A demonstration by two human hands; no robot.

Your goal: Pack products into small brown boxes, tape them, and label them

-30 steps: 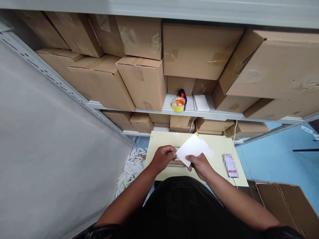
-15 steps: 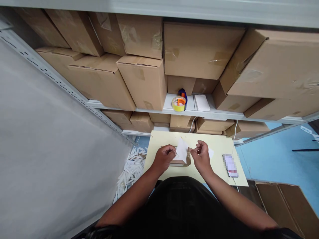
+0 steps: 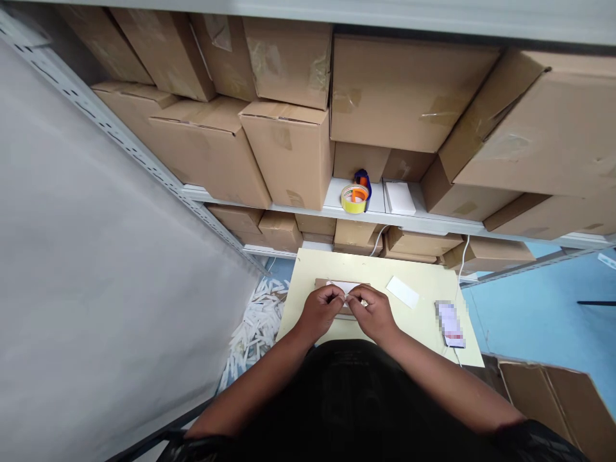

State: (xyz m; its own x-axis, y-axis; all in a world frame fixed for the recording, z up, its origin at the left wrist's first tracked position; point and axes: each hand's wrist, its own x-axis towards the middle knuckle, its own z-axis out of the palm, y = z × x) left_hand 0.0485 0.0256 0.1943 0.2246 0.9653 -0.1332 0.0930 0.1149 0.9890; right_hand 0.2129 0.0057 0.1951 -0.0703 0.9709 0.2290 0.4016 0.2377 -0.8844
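Both of my hands are close together over a small cardboard box (image 3: 321, 282) on the cream tabletop. My left hand (image 3: 322, 309) is closed in a pinch on a white paper sheet (image 3: 342, 285). My right hand (image 3: 375, 313) meets it fingertip to fingertip and is also pinching at the sheet's near edge. The sheet's lower part and much of the box are hidden behind my fingers. Right of my right hand lies a white slip of paper (image 3: 403, 291).
A phone (image 3: 450, 324) with a cable is at the table's (image 3: 312, 260) right side. A tape roll (image 3: 354, 199) and a white stack (image 3: 399, 197) sit on the shelf among cardboard boxes (image 3: 289, 160). White paper strips (image 3: 257, 321) litter the floor at left.
My right hand has moved left to meet my left hand, its fingers now pinched. The sheet, raised at an angle before, now lies lower over the box. The view has shifted slightly.
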